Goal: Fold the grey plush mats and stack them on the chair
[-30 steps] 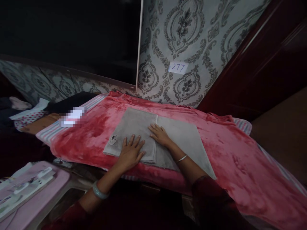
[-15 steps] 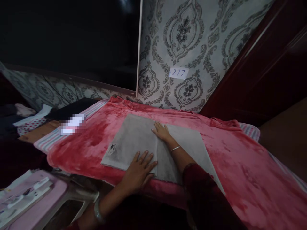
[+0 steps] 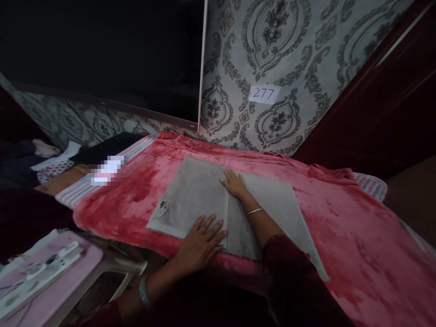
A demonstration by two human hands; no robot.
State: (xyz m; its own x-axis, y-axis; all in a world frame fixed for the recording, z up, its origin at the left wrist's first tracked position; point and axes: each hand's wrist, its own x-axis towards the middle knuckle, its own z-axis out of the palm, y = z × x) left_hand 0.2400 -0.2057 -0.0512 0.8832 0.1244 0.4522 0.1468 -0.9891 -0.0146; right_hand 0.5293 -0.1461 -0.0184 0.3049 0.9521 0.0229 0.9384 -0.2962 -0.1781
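A grey cloth [image 3: 190, 190], partly folded over from the left, lies on a red plush blanket [image 3: 132, 195]. Its folded edge runs down the middle, and a small dark-and-white patch shows near the left edge. My left hand [image 3: 203, 238] rests flat with fingers spread on the near part of the folded layer, close to that edge. Farther back, my right hand [image 3: 235, 182] lies flat across the top of the folded edge. Beneath and beyond my right forearm, the single layer of the cloth extends to the right.
A striped pad [image 3: 73, 193] pokes out under the blanket. At the lower left, a power strip [image 3: 37, 281] lies on a pink stool [image 3: 85, 263]. A large dark TV screen [image 3: 102, 54] and a paper marked 277 [image 3: 264, 93] are at the wall behind.
The camera view has shifted slightly, so everything sits a little farther right. Both hands remain flat on the grey cloth, and its fold looks the same.
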